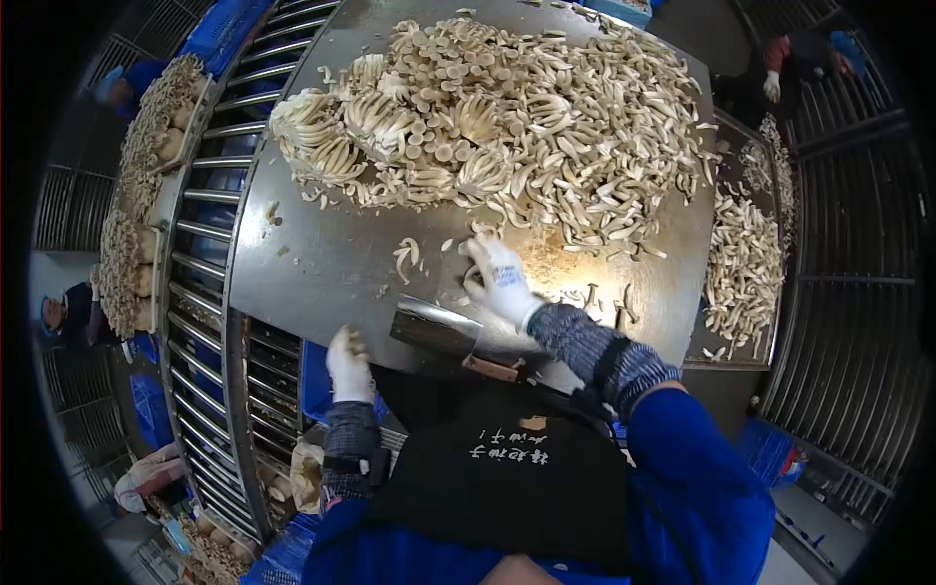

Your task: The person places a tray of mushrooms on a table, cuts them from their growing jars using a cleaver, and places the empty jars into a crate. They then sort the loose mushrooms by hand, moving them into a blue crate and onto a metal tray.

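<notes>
My right hand (499,280), in a white glove, reaches over the steel table (322,258) with thumb and fingers apart. Its fingertips are beside loose mushroom pieces (408,258) at the near edge of a large mushroom heap (575,136). My left hand (349,369), gloved too, hangs by the table's front edge, fingers loosely bent and nothing visible in them. Between my hands a cleaver (436,327) lies flat, its wooden handle (492,369) toward my body. Whole mushroom clusters (327,141) sit at the heap's left; cut pieces spread to the right.
A roller conveyor (207,214) runs along the left, with mushroom-filled containers (136,234) beyond it. A tray of mushroom pieces (746,263) adjoins the table's right side. Below my left hand is a blue crate (317,380). Other people (795,58) stand at both sides.
</notes>
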A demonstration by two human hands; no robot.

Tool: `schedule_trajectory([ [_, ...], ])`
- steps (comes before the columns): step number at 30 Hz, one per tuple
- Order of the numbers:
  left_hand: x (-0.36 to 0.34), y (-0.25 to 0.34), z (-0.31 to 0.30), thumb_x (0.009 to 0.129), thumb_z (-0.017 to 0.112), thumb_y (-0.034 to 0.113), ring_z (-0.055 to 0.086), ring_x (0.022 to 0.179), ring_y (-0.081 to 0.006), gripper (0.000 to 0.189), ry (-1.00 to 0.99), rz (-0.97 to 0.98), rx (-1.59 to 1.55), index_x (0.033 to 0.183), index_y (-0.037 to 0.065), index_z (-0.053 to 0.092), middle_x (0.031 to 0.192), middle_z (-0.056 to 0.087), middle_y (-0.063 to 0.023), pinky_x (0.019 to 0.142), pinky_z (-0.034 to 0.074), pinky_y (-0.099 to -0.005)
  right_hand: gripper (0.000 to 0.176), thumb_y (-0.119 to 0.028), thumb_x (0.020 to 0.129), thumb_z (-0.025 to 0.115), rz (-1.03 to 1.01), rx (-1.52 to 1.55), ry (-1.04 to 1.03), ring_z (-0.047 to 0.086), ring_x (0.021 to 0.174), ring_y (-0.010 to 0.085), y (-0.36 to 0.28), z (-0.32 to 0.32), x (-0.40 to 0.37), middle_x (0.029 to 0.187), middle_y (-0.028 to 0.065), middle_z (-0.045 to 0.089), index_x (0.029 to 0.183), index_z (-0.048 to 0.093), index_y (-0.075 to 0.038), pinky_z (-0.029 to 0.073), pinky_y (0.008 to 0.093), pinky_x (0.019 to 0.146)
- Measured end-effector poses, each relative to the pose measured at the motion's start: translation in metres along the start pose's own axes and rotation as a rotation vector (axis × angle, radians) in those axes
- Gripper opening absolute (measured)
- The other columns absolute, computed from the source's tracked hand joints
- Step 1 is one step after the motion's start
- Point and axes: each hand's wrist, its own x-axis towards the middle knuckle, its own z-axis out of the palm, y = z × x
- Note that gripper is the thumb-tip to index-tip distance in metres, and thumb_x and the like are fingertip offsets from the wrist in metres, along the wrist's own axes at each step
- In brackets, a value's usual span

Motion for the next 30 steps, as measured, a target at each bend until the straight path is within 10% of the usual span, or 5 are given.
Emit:
schedule_trajectory([
  [3, 0.044, 0.029, -0.114, 0.099, 0.062, 0.032, 0.061, 0.086, -0.0122, 0.04, 0.015, 0.141, 0.334, 0.125, 0.002, 0.061, 0.106, 0.065, -0.0072, 0.076, 0.051, -0.0306, 0.048, -0.023, 0.085, 0.069, -0.165, -0.34, 0.088, 0.052, 0.126, 0.0368, 0.039, 0.013, 0.019, 0.145, 0.0192, 0.048, 0.128, 0.058, -0.006, 0.05, 0.0444, 0.096],
  [5, 0.039, 0.042, -0.098, 0.096, 0.064, 0.033, 0.066, 0.104, -0.0231, 0.062, 0.463, 0.466, 0.695, 0.14, -0.007, 0.048, 0.125, 0.063, -0.0186, 0.089, 0.054, -0.035, 0.045, -0.022, 0.087, 0.066, -0.178, -0.316, 0.077, 0.053, 0.126, 0.0354, 0.064, 0.047, 0.018, 0.145, 0.0196, 0.048, 0.129, 0.059, -0.007, 0.051, 0.044, 0.095],
  [13, -0.029, -0.013, 0.167, 0.086, 0.069, 0.016, 0.058, 0.122, -0.0363, 0.049, -0.567, 1.113, 1.184, 0.133, 0.003, 0.06, 0.13, 0.061, -0.0217, 0.106, 0.044, -0.0442, 0.031, -0.023, 0.098, 0.063, 0.073, 0.215, 0.182, 0.068, 0.107, 0.0278, 0.091, 0.044, -0.045, 0.125, 0.0168, 0.068, 0.122, 0.068, -0.003, 0.053, 0.0347, 0.095],
  [18, -0.067, -0.056, 0.253, 0.085, 0.073, 0.021, 0.052, 0.131, -0.0361, 0.065, -0.966, 1.03, 1.457, 0.144, 0.007, 0.05, 0.14, 0.053, -0.0215, 0.109, 0.042, -0.043, 0.027, -0.023, 0.101, 0.063, 0.714, 0.733, 0.013, 0.066, 0.103, 0.0181, 0.066, -0.019, -0.075, 0.112, 0.0111, 0.073, 0.117, 0.072, -0.003, 0.05, 0.0316, 0.092],
  [30, -0.059, -0.096, 0.28, 0.095, 0.064, 0.013, 0.067, 0.087, -0.0197, 0.026, -0.814, 0.564, 0.774, 0.117, 0.001, 0.066, 0.101, 0.072, -0.0092, 0.078, 0.055, -0.0327, 0.022, -0.021, 0.1, 0.065, 0.612, 1.011, 0.074, 0.058, 0.07, 0.0062, 0.091, -0.022, -0.076, 0.086, -0.0002, 0.067, 0.113, 0.066, -0.003, 0.048, 0.0222, 0.064],
])
